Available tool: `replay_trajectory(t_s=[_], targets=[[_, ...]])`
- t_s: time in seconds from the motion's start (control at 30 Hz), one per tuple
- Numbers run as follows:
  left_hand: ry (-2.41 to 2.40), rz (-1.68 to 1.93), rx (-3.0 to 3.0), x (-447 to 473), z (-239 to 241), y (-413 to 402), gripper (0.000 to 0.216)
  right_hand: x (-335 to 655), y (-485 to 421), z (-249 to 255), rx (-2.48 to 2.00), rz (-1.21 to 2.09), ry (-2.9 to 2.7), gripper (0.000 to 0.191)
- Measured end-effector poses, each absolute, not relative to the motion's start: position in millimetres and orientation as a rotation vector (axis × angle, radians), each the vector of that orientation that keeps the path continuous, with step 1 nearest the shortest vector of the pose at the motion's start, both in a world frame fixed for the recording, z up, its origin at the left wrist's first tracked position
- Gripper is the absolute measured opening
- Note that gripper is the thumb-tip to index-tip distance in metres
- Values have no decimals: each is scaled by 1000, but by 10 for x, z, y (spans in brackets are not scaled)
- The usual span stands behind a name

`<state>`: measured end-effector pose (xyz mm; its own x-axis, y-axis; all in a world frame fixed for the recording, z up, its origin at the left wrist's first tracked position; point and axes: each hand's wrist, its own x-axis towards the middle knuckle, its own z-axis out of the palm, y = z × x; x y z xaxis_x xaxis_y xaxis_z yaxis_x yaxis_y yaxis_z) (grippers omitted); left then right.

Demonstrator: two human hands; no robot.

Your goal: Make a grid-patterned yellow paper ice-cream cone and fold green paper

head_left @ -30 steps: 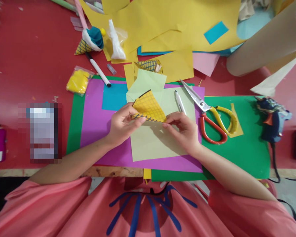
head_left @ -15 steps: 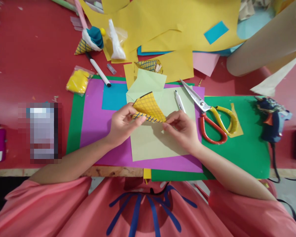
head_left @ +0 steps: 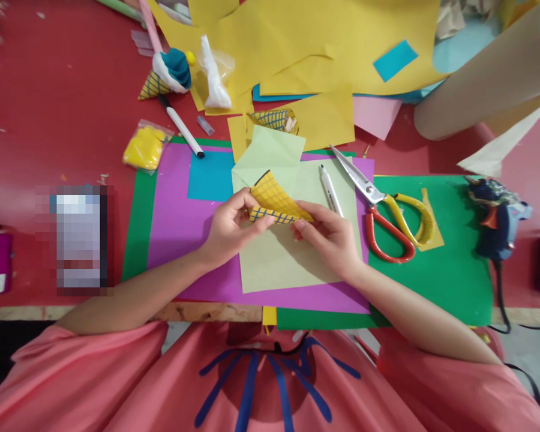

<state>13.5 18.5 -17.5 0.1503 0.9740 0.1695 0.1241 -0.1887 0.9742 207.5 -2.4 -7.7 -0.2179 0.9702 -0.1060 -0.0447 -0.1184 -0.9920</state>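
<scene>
Soft, even light casts a faint shadow beside the right grip (head_left: 330, 235); a left-side patch (head_left: 78, 240) is pixelated.

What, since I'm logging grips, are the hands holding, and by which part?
Gridded yellow paper: left hand at its left end, right hand at its right tip.

1. The gridded yellow paper (head_left: 276, 195) spans the gap between the left hand (head_left: 229, 227) and the right hand (head_left: 332, 235), pinched at both ends.
2. It is partly rolled: the edge nearest the wearer, running from grip to grip, curls up into a narrow strip with bold blue crossed lines.
3. Beyond that strip, its broad face shows fainter lines.
4. It is widest by the left grip, its dark-edged curved border rising above those fingers, and tapers toward the right grip.
</scene>
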Motion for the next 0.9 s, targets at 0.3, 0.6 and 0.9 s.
replay_trajectory(t_s=[0.3, 0.6, 0.9], targets=[[1007, 1041, 1356, 116, -135, 186, 60, 2154, 7, -9, -1179, 1411, -1474, 27], [1087, 962, 1426, 89, -43, 178, 18, 2163, 10, -7, -1118, 1452, -1477, 21], [1105, 921, 1495, 88, -84, 144, 21, 2118, 31, -10, -1107, 1673, -1134, 17]])
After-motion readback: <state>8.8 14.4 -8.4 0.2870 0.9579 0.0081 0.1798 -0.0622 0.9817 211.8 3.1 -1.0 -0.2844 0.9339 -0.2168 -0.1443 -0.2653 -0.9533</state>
